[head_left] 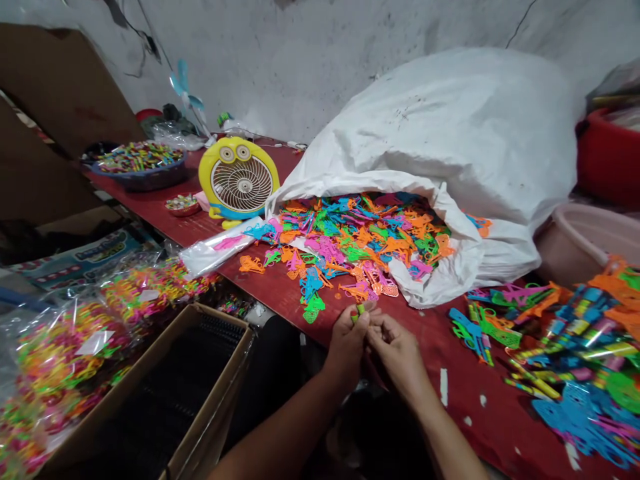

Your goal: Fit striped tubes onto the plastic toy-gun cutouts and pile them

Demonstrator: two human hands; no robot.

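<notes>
- L hand [346, 341]: fingers closed on small green piece [359, 311], just above near edge of red counter [430, 343].
- R hand [400, 345]: fingers bent, narrow, right beside L hand; can't tell if they grip anything.
- White sack [465, 127] beyond hands, mouth open, multicol. plastic pcs [370, 243] spilling onto counter.
- R side: pile w/ striped tubes [575, 333] & more plastic shapes.
- Far L of sack: yellow fan [245, 187], upright.
- Near L: cardboard box [215, 407] w/ dark contents.
</notes>
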